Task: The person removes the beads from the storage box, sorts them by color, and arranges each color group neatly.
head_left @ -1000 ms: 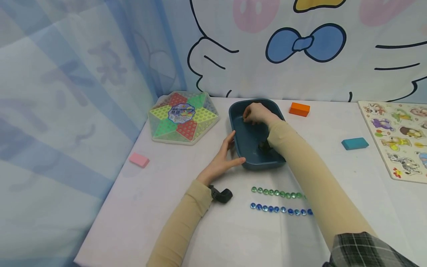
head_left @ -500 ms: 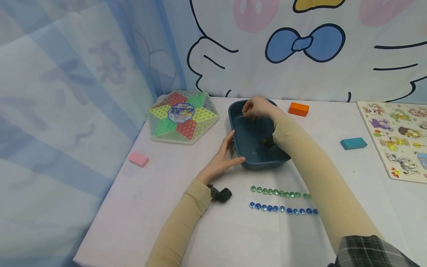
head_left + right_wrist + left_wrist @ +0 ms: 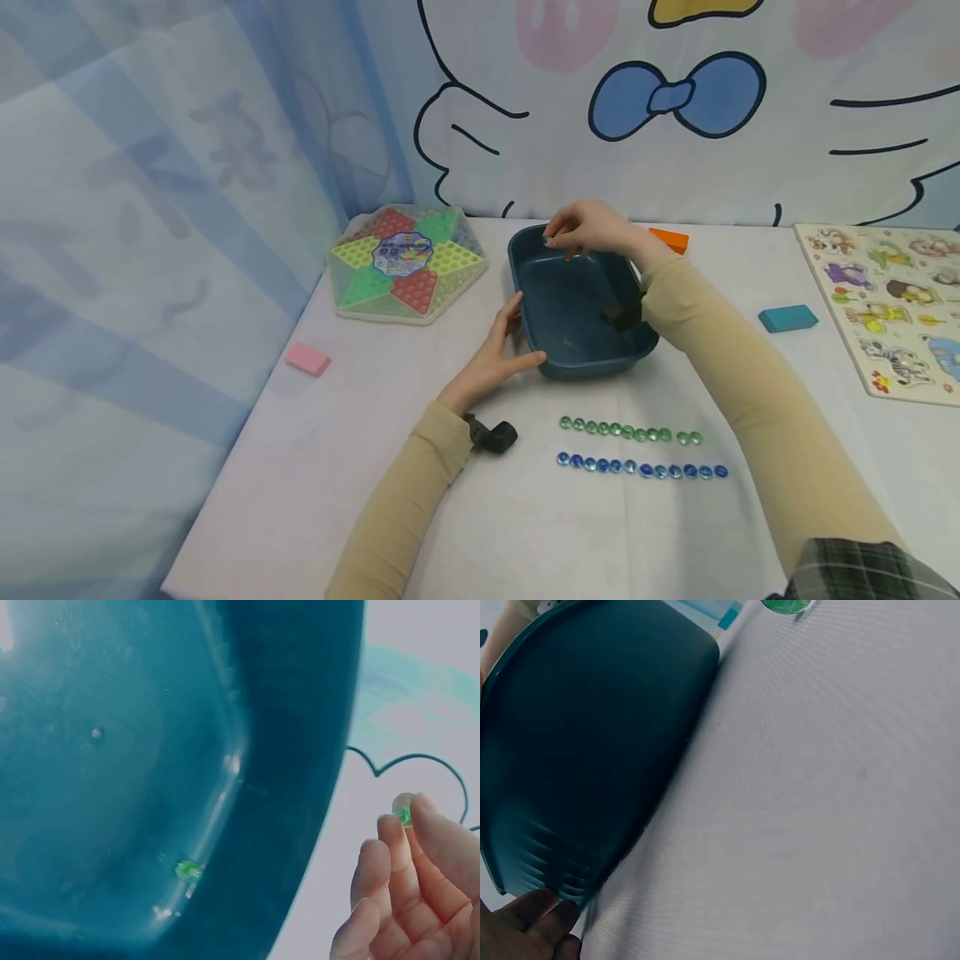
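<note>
2 hands are at the dark teal tray (image 3: 558,329) in the middle of the white table (image 3: 360,467). The left hand (image 3: 491,354) rests against the tray's near left corner, fingers fairly straight along the side wall and thumb laid along the front wall; in the left wrist view only fingertips (image 3: 536,930) show, touching the tray's outer wall (image 3: 592,750) low down. The right hand (image 3: 592,229) hovers above the tray's far rim, its fingers curled together and pinching a small green glass bead (image 3: 404,816) at the tips, as the right wrist view shows. In that same view 1 more green bead (image 3: 187,869) lies inside the tray, down in a corner where floor meets wall.

On the table in front of the tray lie 2 rows of beads, well apart from it: a green row (image 3: 630,432) nearer the tray and a blue row (image 3: 641,468) just beside it, closer to the person. A hexagonal checkers board (image 3: 405,262) sits to the tray's left, a pink block (image 3: 307,359) further left near the table edge. An orange block (image 3: 671,240) shows behind the right wrist, a teal block (image 3: 787,318) lies to the right, and an animal puzzle board (image 3: 888,308) is at the table's right edge. A cartoon curtain (image 3: 675,100) hangs behind.
</note>
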A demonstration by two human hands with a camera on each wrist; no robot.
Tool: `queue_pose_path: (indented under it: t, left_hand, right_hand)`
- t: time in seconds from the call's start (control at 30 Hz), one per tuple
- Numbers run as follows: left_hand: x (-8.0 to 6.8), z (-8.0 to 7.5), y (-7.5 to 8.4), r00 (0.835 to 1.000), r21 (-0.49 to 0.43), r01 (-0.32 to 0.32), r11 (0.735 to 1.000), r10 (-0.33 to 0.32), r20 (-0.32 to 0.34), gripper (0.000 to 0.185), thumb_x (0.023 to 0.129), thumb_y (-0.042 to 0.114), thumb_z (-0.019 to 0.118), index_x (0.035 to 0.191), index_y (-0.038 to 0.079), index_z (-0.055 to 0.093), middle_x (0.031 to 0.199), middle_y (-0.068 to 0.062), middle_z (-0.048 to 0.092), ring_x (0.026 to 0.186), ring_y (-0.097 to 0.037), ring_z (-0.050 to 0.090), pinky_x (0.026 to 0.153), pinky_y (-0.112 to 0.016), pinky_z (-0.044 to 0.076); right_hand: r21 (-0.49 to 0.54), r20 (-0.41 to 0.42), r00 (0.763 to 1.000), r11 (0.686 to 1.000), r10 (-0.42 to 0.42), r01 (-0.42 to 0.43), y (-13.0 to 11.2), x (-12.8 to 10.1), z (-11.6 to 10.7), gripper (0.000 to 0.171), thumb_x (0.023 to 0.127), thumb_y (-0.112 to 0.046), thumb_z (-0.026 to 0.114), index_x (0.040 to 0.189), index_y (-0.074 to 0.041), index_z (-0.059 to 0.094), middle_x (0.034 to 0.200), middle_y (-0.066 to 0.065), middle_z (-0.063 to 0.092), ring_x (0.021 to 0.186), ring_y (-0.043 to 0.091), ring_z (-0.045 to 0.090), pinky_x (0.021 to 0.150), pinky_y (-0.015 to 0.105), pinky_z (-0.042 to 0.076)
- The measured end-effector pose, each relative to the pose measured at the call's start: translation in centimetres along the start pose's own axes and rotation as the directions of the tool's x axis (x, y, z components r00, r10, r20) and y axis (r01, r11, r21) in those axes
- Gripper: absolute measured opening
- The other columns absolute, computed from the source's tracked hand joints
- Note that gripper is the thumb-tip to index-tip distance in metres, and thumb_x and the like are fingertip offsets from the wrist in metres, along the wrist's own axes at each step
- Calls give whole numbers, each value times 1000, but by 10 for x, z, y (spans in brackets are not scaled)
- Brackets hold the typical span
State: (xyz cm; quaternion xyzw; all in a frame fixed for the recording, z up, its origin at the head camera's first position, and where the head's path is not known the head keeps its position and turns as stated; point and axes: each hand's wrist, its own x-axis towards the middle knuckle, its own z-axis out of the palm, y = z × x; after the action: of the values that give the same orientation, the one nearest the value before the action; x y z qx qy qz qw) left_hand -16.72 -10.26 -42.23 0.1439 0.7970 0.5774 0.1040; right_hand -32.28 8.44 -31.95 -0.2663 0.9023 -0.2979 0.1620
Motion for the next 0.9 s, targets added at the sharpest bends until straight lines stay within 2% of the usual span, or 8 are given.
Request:
queue_pose_path:
  t: [0.1,0.17,0.3,0.43,0.67,0.8,0.9]
  left_hand:
    - [-3,0,6,1000,-19,-7,1000,7,10,90,86,22,64,150,22,2,155,-9,8,141,-29,14,114,-49,13]
    - [-1,1,1,1000,-17,-2,1000,2,6,90,85,21,65,149,27,1,155,-6,8,141,-26,15,114,-47,14]
    - [5,3,-13,1000,-1,-8,1000,8,-16,90,85,23,66,147,36,3,154,-1,10,141,-21,17,114,-45,15]
    - [8,3,-19,999,-3,-38,999,38,-34,89,84,23,66,147,37,4,154,-1,12,140,-22,18,114,-46,15]
    - [9,4,-20,998,-3,-43,999,43,-40,90,84,23,67,148,35,4,153,-2,15,140,-21,19,114,-46,16]
    - [9,4,-20,998,-3,-34,999,34,-44,90,84,23,67,147,38,5,153,-1,15,140,-20,19,114,-45,16]
    - [9,5,-19,998,-4,-38,999,38,-44,91,84,22,67,147,38,4,154,-2,14,140,-21,19,114,-45,15]
  right_hand:
    - [18,-20,1000,1000,-7,8,-1,-10,-4,29,91,-25,58,112,-5,61,101,17,64,80,26,61,66,32,51]
    - [18,-27,999,1000,-17,18,-1,-18,-5,28,91,-25,59,111,-6,62,98,15,65,77,25,59,64,31,50]
    - [32,-20,999,999,-38,38,-1,-36,-4,28,90,-25,59,110,-6,62,95,16,65,75,29,56,65,37,49]
    - [49,-21,998,997,-54,55,-2,-54,-2,25,90,-23,60,110,-7,62,94,14,65,78,31,55,67,39,50]
    - [53,-38,997,996,-73,75,3,-83,2,23,90,-22,61,108,-8,63,89,6,65,74,22,55,67,37,50]
    - [47,-46,996,996,-80,82,8,-100,5,22,89,-22,62,106,-10,63,88,4,64,76,24,57,67,38,50]
    - [46,-45,996,996,-76,78,14,-114,7,21,88,-22,63,105,-10,64,87,5,64,77,26,57,66,34,50]
